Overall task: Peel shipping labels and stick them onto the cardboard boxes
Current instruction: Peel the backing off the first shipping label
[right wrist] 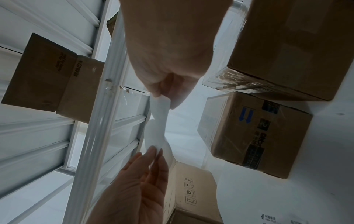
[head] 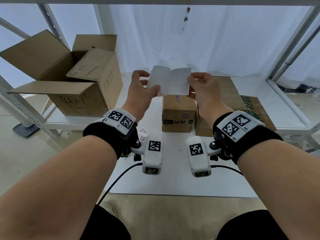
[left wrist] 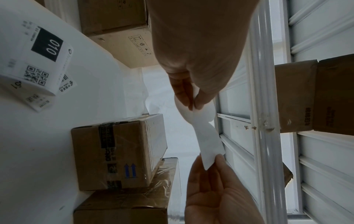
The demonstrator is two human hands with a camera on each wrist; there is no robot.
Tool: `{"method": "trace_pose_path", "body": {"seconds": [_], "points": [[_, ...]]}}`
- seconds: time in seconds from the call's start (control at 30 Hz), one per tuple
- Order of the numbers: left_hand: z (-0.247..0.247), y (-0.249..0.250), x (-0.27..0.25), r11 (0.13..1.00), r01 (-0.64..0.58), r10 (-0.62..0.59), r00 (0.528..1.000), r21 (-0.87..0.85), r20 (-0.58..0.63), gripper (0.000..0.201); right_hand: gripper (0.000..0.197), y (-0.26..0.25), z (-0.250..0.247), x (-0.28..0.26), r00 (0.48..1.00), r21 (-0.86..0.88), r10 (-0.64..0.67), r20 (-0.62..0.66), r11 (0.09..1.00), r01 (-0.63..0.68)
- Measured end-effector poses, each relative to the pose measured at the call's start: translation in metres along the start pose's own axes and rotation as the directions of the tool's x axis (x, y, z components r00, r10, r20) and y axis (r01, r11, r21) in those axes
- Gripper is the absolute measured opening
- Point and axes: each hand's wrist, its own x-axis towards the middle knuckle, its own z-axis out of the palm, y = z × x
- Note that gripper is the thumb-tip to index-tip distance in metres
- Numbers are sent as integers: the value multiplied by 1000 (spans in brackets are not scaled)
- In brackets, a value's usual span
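both hands up in front of the chest, holding one white label sheet (head: 170, 81) between them, above the small sealed box (head: 178, 112) on the white table (head: 173, 179). left hand (head: 140, 91) pinches the sheet's left edge, thumb on the near face, fingers curled behind. right hand (head: 205, 94) pinches the right edge the same way, thumb and forefinger closed on the paper. sheet faces the head camera blank side, creased down the middle, left half bent back a bit. wrist views show it twisted between the two pinches; can't tell whether label and backing are separating.

small box is taped, blue arrows on its near side, touching a larger flat box (head: 230, 101) wrapped in clear film on its right. big open carton (head: 69, 78) sits well to the left with flaps up and a closed box resting inside its mouth. printed labels (left wrist: 38, 60) with a qr code and "010" lie curled on the table near the left wrist. metal shelf frame (head: 292, 49) around the table.
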Motion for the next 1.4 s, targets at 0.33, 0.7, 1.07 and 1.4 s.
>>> {"method": "trace_pose_path", "body": {"seconds": [0.33, 0.7, 1.07, 1.4], "points": [[-2, -3, 3, 999, -33, 35, 998, 36, -48, 13, 21, 5, 1, 3, 998, -94, -51, 32, 994, 54], [-7, -13, 7, 988, 145, -145, 989, -53, -8, 22, 15, 4, -2, 5, 999, -76, -43, -7, 996, 43], [-10, -12, 13, 990, 139, -139, 986, -9, -88, 62, 16, 4, 0, 6, 989, -128, -115, -92, 987, 103], [-21, -18, 16, 985, 173, -175, 966, -29, -189, 53, 18, 5, -1, 6, 987, -92, -126, -99, 989, 117]]}}
